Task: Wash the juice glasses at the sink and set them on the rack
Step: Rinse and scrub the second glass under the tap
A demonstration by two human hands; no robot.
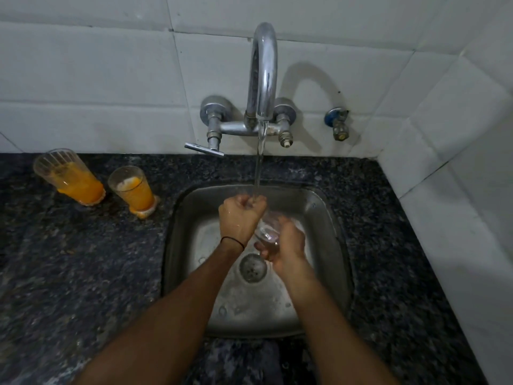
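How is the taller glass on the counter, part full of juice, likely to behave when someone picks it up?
The taller glass probably feels bottom-heavy, with juice filling its lower half. It looks tall and narrow-based, so a nudge may tip it. Orange residue around its foot suggests a sticky lift.

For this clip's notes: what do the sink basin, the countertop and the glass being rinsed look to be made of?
Sink basin: probably stainless steel, a dull brushed grey sheen with water spots.
Countertop: looks like polished granite, dark with pale speckles; it could be an imitation.
Glass held in both hands under the running tap: clear and colourless, see-through to the fingers; glass or clear plastic cannot be told apart.
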